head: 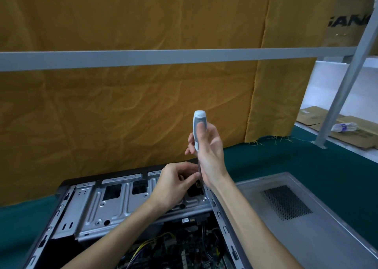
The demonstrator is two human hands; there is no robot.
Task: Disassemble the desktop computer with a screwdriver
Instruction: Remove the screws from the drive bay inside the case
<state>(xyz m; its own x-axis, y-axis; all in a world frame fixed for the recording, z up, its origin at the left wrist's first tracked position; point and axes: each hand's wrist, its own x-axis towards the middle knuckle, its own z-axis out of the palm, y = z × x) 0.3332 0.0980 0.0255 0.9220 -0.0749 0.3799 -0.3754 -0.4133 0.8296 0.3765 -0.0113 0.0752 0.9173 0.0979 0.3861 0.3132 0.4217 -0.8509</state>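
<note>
An open desktop computer case point(106, 205) lies flat on the green table, its grey drive cage facing up and the motherboard point(180, 252) with yellow wires visible below. My right hand point(208, 152) grips a white and grey screwdriver point(198, 125) upright, handle up, its shaft running down to the cage's far right corner. My left hand point(176, 185) pinches the lower shaft near the tip, over a dark opening in the cage. The tip itself is hidden behind my fingers.
A grey side panel point(290, 207) with a mesh vent lies flat to the right of the case. An ochre cloth point(122, 105) hangs behind, crossed by a grey frame bar point(163, 58). At the far right are flat cardboard point(358, 134) and a plastic bottle point(344, 127).
</note>
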